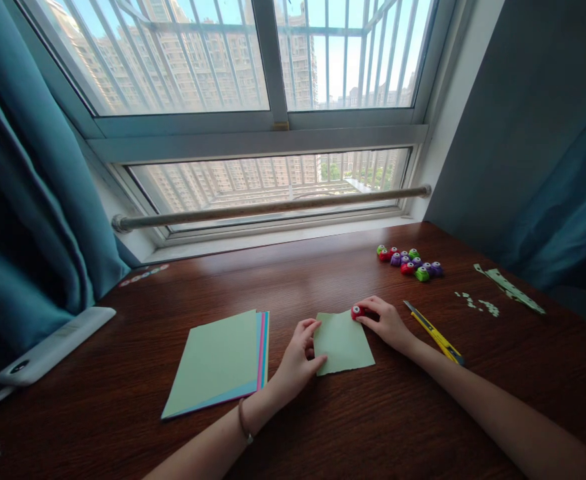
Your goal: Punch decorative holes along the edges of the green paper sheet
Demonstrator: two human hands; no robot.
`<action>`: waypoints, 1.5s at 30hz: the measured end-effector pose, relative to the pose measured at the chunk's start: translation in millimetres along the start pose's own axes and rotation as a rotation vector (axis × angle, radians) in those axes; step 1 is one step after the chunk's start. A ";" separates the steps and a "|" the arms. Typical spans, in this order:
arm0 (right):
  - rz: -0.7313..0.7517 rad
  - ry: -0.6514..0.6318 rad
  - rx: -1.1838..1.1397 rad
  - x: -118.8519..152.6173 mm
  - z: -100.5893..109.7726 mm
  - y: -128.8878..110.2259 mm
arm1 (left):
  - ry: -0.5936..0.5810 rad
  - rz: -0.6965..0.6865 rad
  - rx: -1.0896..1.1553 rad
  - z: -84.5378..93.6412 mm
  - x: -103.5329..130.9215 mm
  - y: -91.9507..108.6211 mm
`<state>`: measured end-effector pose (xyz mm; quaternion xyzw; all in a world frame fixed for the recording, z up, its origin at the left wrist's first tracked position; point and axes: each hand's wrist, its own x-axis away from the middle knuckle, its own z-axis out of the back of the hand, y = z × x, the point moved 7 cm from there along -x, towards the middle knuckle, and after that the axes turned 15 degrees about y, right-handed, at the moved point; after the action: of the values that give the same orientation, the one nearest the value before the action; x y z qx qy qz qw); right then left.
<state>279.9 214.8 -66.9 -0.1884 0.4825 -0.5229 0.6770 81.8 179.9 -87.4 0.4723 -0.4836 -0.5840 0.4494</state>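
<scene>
"Daylight from a barred window falls on a dark wood-grain surface. Head view, the only one: where are the items?"

"Red craft punch at the far right corner of a pale green paper square. Whether the paper sits in its slot cannot be told."

"Expected handling?"

"Punch: judged light, hard and smooth, so liable to slip; best taken by its sides, top left free to press. Paper: judged thin and limp, easily creased or torn; best steadied flat near an edge. Its near edge looks ragged."

"State of each grip?"

"Right hand: closed in a pinch, thumb and fingers on the punch. Left hand: parted, thumb and fingertips touching the paper's left edge, a clear gap between them; no firm hold evident."

"Pose?"

"Both forearms reach in from the near side and converge on the paper. Left hand is curved, beside the coloured paper stack; right forearm passes just beside a yellow utility knife, blade end pointing away. Recorded as a hazard, in my judgement."
</scene>
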 end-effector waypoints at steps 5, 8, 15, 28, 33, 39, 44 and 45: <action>0.011 0.002 0.001 0.4 -0.3 1.5 | 0.008 -0.009 -0.033 -0.5 0.0 -0.2; 0.016 0.006 0.006 0.5 -0.5 2.9 | 0.015 -0.020 -0.056 -0.3 0.5 -1.9; 0.016 0.005 0.009 1.3 -1.3 2.4 | 0.061 -0.076 -0.127 4.7 1.3 1.4; 0.026 0.017 0.048 1.8 -2.3 2.1 | 0.043 -0.154 -0.318 5.5 0.9 -4.9; 0.029 0.029 0.065 1.0 -3.8 3.9 | 0.015 -0.178 -0.352 4.4 1.4 -2.4; 0.039 0.025 0.062 1.9 -3.0 4.3 | 0.041 -0.190 -0.389 5.0 0.5 -3.1; 0.057 0.026 0.073 1.9 -3.2 5.0 | 0.065 -0.182 -0.396 8.1 -1.6 -11.7; 0.063 0.032 0.076 2.0 -3.2 5.2 | 0.070 -0.192 -0.385 8.9 -1.8 -12.7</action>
<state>279.9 215.8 -73.2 -0.1390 0.4790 -0.5222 0.6918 72.4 184.6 -99.0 0.4419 -0.3000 -0.6889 0.4900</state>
